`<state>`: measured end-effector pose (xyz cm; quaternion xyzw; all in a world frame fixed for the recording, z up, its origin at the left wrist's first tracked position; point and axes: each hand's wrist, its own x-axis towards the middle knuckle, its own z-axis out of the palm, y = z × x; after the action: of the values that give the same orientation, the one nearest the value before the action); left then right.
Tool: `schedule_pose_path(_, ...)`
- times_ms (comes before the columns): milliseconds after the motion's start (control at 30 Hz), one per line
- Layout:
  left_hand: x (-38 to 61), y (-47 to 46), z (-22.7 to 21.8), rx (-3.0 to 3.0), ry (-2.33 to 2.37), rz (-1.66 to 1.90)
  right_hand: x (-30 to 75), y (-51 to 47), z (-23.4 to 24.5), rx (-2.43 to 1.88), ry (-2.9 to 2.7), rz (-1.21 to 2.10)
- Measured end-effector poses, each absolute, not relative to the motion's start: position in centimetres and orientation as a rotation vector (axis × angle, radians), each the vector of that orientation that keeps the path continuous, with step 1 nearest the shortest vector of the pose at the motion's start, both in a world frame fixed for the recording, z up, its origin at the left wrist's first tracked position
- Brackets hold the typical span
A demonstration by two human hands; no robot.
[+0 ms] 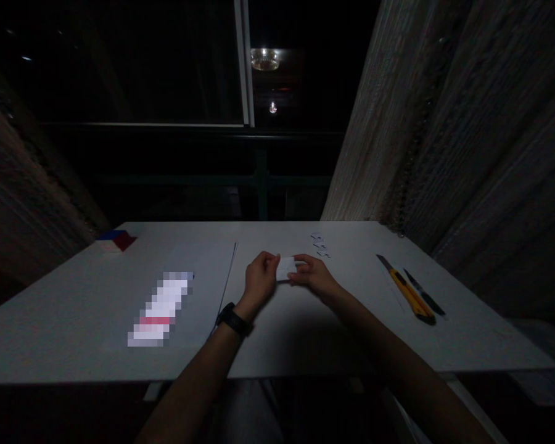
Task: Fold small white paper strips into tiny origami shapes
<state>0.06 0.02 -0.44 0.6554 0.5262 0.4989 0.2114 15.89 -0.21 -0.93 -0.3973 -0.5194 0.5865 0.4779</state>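
left hand and right hand pinch what looks like small white paper, which uneven tugging could tear.

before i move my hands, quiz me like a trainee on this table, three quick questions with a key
1. True or false: a black wristwatch is on the left wrist.
2. Which lies closest to the yellow-and-black box cutter: (a) the red, white and blue block, (b) the slim black-handled knife, (c) the white paper sheets?
3. What are the left hand and right hand holding together?

Key: 1. true; 2. b; 3. a small, flat white piece, possibly paper.
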Motion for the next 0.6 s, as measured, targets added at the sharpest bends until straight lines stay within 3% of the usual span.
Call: schedule_pose_path(600, 0.15, 0.37, -0.82, 1.559, 1.309, 1.382, 15.32, -0.71, -0.49, -0.931, -1.298, 1.329)
